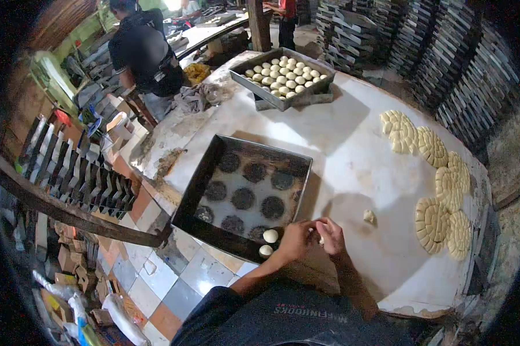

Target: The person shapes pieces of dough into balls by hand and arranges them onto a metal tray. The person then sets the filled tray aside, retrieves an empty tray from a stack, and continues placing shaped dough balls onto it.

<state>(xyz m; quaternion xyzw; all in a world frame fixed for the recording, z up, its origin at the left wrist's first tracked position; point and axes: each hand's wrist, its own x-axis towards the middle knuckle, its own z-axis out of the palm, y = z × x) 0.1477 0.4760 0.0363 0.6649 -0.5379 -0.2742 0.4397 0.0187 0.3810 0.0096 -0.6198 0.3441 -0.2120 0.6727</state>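
Observation:
Close to the near right corner of a dark square tray point(185, 216), my left hand point(296, 241) is closed, its fingertips curled round a bit of pale dough. My right hand point(331, 237) meets it, fingers pinched on pale dough point(321, 241) that is mostly hidden. Two smooth dough balls, one point(270, 236) above the other point(266, 251), lie in the tray's near right corner. Dark round marks cover the tray's floor. A small loose dough piece point(369, 217) rests on the table right of my hands.
Scored flat dough rounds point(433, 225) lie along the table's point(346, 161) right side. A tray of dough balls point(283, 104) sits at the back on another tray. Stacked tins point(467, 86) stand behind. A person point(144, 55) is at the back left; a metal rack point(78, 173) is left.

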